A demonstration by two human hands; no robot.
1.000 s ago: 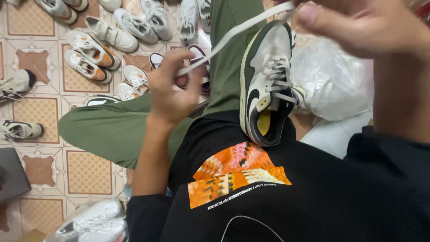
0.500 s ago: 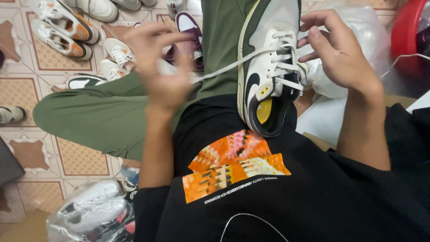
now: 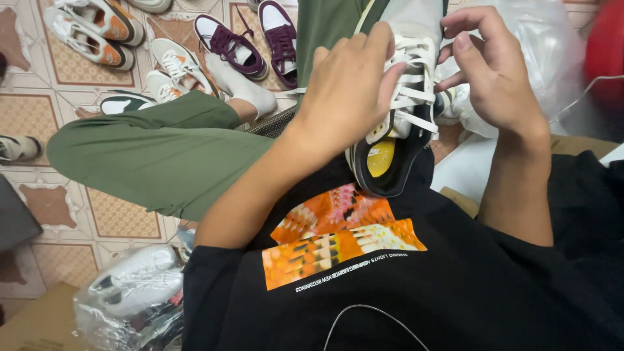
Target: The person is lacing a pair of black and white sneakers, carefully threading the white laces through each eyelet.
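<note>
Head view: lacing step in hand on the grey-and-white sneaker (image 3: 406, 97), upper centre of the frame, heel resting against the black shirt (image 3: 416, 292) on the lap. Left hand (image 3: 348, 97) lies over the shoe's left side with fingers (image 3: 383, 62) curled together and pressed on the white laces (image 3: 416, 97); right hand (image 3: 497, 71) sits just right of the eyelets, fingers together pinching at the lace rows, exact strand hidden. Next move likely calls for pulling a crossing snug while the left hand steadies the shoe; other sneakers (image 3: 237, 45) lie on the tiled floor (image 3: 123, 221), upper left.
</note>
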